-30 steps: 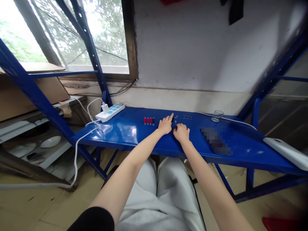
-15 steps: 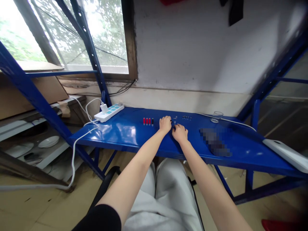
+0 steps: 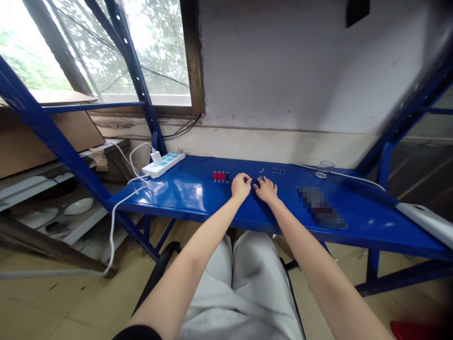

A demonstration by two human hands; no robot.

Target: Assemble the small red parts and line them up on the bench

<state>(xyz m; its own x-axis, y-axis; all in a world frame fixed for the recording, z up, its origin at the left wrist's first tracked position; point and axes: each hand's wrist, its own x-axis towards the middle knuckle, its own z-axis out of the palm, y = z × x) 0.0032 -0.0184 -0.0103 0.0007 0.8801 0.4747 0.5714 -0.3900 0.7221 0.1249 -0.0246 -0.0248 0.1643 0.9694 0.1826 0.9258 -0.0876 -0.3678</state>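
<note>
Both my hands rest on the blue metal shelf point(image 3: 184, 193) near its middle. My left hand point(image 3: 241, 185) is curled, fingers closed round something small and dark that I cannot make out. My right hand point(image 3: 266, 189) lies beside it with fingers spread and slightly bent, their tips close to the left hand. Just left of my left hand stands a short row of small red and black pieces point(image 3: 220, 176). Beyond the hands lie a tiny metal part point(image 3: 262, 172) and a row of small dark bits point(image 3: 278, 170).
A white power strip point(image 3: 163, 164) with a plugged charger and white cable sits at the shelf's left back. A clear glass point(image 3: 324, 168) stands at the back right, a blurred dark object point(image 3: 321, 206) right of my hands, a white device point(image 3: 424, 219) at far right.
My left hand's outstretched finger has drawn back and curled shut. Both hands have come closer together, and the view has shifted slightly.
</note>
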